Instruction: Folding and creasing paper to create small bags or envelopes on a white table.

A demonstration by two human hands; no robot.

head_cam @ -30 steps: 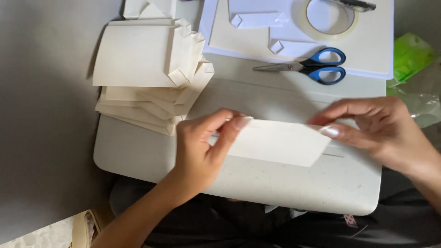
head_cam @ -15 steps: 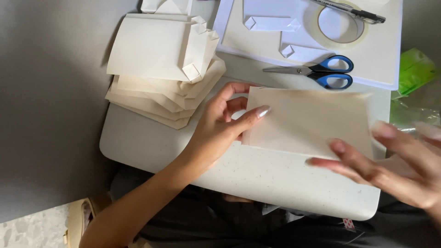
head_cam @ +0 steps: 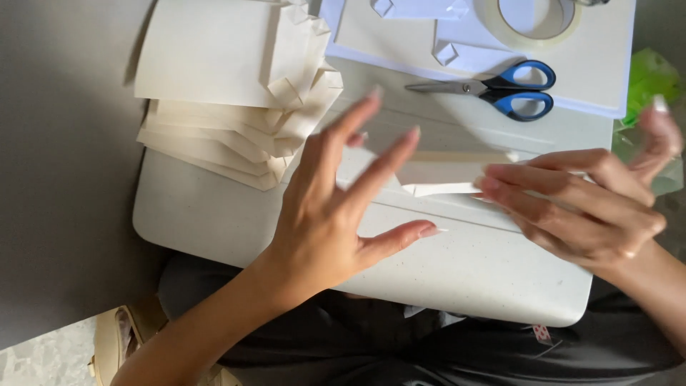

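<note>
White lap table [head_cam: 443,286] | left hand [head_cam: 336,214] fingers spread, released | right hand [head_cam: 586,207] fingers pinching folded paper [head_cam: 443,175]

A home craft corner, by the look of it: a small white lap surface [head_cam: 236,221] rests over the person's legs, carrying a stack of folded cream paper pieces [head_cam: 221,93], blue-handled scissors [head_cam: 500,89], a tape roll [head_cam: 536,18] and white sheets [head_cam: 600,71].

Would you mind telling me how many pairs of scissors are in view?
1. The blue-handled scissors lie on the white sheets above the right hand. Others may be hidden.
</note>
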